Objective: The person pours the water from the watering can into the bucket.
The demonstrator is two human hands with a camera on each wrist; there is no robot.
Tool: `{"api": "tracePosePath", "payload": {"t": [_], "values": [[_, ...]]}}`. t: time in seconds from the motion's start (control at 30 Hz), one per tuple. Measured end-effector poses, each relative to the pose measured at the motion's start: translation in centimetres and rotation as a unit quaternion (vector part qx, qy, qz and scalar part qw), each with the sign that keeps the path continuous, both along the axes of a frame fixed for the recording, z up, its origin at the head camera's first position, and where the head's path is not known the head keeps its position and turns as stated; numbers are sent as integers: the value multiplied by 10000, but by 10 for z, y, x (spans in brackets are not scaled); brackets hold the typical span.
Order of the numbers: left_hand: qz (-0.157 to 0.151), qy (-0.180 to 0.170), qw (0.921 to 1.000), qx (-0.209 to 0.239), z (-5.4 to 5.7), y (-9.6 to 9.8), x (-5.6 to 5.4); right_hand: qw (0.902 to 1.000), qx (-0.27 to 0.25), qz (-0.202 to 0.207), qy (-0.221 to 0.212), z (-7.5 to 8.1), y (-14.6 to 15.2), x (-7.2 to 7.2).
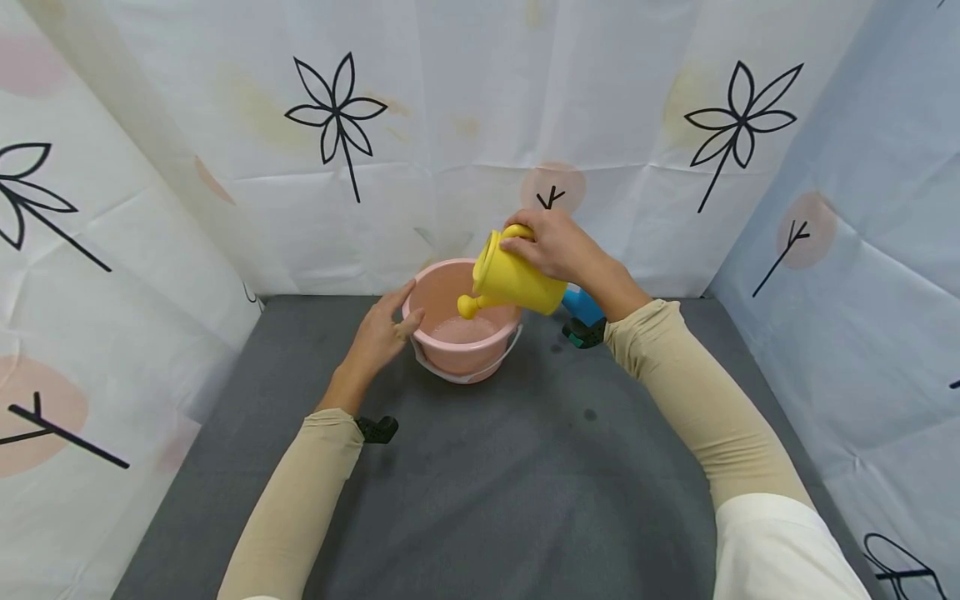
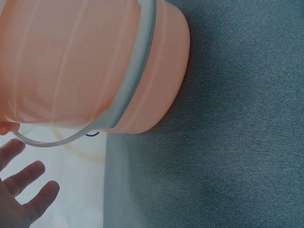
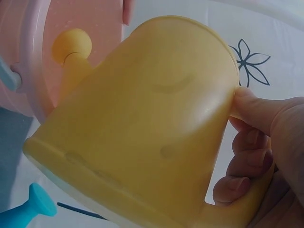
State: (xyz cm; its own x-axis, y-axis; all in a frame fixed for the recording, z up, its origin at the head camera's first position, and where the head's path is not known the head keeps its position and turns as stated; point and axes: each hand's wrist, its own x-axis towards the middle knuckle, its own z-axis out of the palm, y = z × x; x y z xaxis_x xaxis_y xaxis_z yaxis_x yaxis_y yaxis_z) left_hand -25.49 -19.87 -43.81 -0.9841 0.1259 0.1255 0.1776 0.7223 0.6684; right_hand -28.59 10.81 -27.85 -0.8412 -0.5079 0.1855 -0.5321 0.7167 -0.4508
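My right hand (image 1: pixel 553 243) grips the handle of a yellow toy watering can (image 1: pixel 525 283), with fingers curled through it in the right wrist view. Tipped on its side, the can has its mouth facing left and its round spout head (image 3: pixel 72 45) over the opening of a pink bucket (image 1: pixel 465 357). My left hand (image 1: pixel 378 333) is at the bucket's left rim, thumb over the edge and a fingertip on the outside. Its other fingers (image 2: pixel 40 202) are spread off the bucket. A pale handle (image 2: pixel 135 66) hangs down the bucket's front. Whether water flows is unclear.
A blue object (image 1: pixel 583 306) with a flared spout-like end (image 3: pixel 42 199) stands behind my right wrist, mostly hidden. Dark wet-looking spots (image 1: pixel 590 414) mark the grey tabletop (image 1: pixel 510 500). White printed cloth (image 1: pixel 465 100) hangs close behind the bucket and along both sides.
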Motion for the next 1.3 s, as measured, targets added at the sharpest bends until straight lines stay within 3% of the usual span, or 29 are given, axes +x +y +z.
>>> {"api": "tracePosePath", "payload": {"t": [1.3], "values": [[-22,-10,10000,26,-1,-1,1,9996,262,-90,-45,6,-7,0]]}}
